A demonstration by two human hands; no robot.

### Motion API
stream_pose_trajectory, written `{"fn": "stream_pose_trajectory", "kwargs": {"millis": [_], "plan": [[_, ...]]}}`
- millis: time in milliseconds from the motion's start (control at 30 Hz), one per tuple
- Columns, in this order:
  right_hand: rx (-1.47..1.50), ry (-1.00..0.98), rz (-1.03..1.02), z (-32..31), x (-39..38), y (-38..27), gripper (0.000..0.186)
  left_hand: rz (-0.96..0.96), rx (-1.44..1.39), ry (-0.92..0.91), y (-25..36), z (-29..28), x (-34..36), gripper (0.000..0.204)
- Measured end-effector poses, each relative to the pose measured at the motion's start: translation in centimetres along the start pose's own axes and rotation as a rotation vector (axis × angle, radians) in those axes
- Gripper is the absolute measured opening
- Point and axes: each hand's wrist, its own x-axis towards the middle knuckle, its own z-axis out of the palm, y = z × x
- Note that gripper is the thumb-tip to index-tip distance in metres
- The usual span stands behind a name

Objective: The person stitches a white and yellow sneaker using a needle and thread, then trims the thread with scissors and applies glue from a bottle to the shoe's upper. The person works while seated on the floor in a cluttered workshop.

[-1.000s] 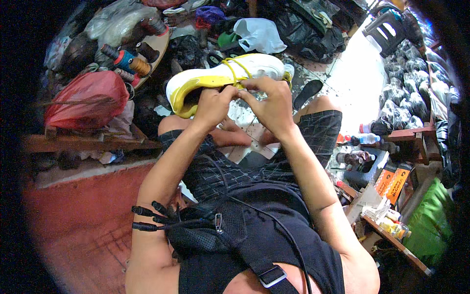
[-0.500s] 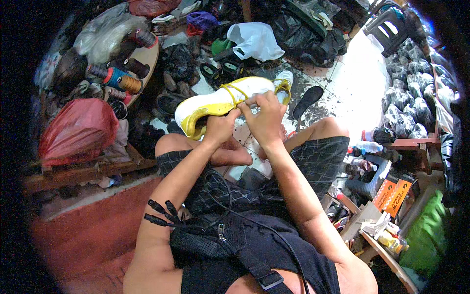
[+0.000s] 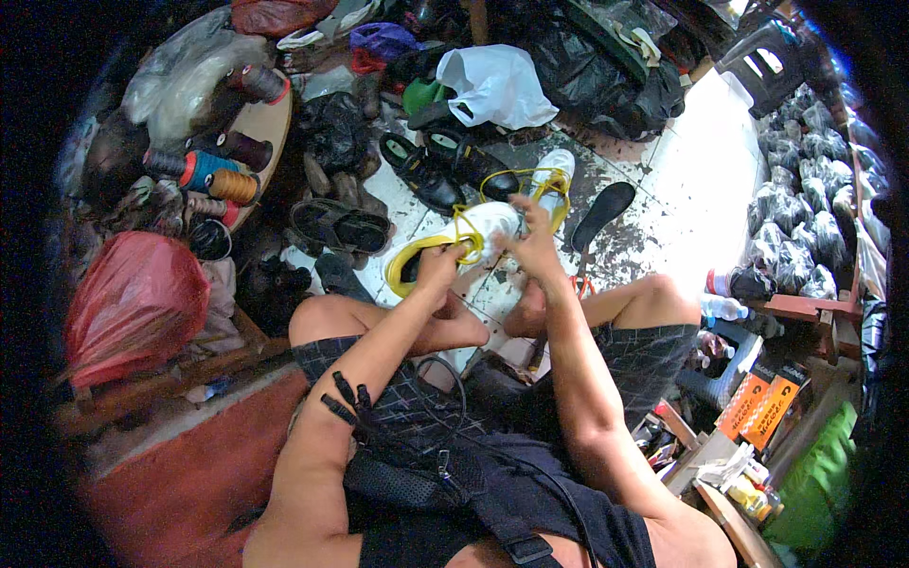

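Note:
A white and yellow sneaker (image 3: 490, 221) is tilted above the floor in front of me, its yellow-lined opening toward my left. My left hand (image 3: 441, 270) is closed on its near side, by the yellow laces (image 3: 468, 227). Beside the toe, my right hand (image 3: 532, 248) has its thumb and fingers apart, slightly blurred, and I see nothing held in it. A second white and yellow sneaker (image 3: 553, 170) stands on the floor just beyond that hand. A thin yellow lace arcs between the two shoes; which one it belongs to is unclear.
Black shoes (image 3: 459, 161), sandals (image 3: 341, 225) and a black insole (image 3: 603, 214) lie around on the worn tiles (image 3: 663, 170). Thread spools (image 3: 232, 186) stand on a round board at left, near a red bag (image 3: 142, 303). Bagged items (image 3: 795, 227) and orange boxes (image 3: 757, 405) sit at right.
The sneaker has come lower and nearer, its toe swinging toward me. My right hand has come away from the laces and spread its fingers. My left hand stays on the shoe.

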Motion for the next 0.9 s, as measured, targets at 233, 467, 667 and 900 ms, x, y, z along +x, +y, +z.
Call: {"fn": "stream_pose_trajectory", "kwargs": {"millis": [233, 467, 667, 900], "plan": [[0.638, 0.914, 1.307, 2.8, 7.4, 18.1, 0.065, -0.223, -0.051, -0.113, -2.8, -0.6, 4.3, 0.061], [0.311, 0.646, 1.104, 3.7, 6.8, 23.4, 0.062, 0.339, 0.378, -0.036, 3.1, 0.5, 3.5, 0.057], [0.124, 0.665, 0.595, 3.9, 3.5, 7.5, 0.052, 1.170, 0.845, 0.065, 12.7, 6.3, 4.4, 0.084], [0.267, 0.505, -0.090, 1.1, 1.9, -1.8, 0.035, 1.276, 1.293, 0.091, 20.5, 8.6, 6.2, 0.032]]}}
